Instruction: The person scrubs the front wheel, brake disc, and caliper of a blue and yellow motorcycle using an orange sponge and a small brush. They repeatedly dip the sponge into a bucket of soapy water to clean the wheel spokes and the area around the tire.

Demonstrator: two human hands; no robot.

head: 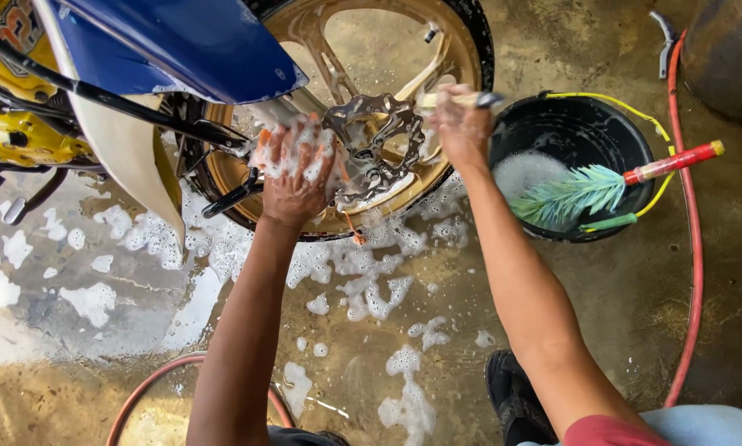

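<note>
- Head view: my left hand [295, 169] is pressed flat against the gold wheel [321, 216], fingers spread over an orange sponge [265, 139] buried in foam. It looks like a loose press on the sponge, not a clench.
- My right hand [462, 124] is closed around a small brush [457, 100] at the wheel's right side, just beside the brake disc [372, 132].
- The disc has notched edges and sits between both hands. I judge a soapy slip could drag knuckles across it.
- Foam hides most of my left fingers, so I cannot tell how near they lie to the spokes.
- The black bucket [627, 124] stands near my right elbow, with a green bottle brush [585, 190] leaning over its rim. A backward swing could tip either.
- The wet floor [602, 289] is slick with suds around my shoe [513, 396], and the red hose [694, 248] curves close by. Both could cost me my footing.
</note>
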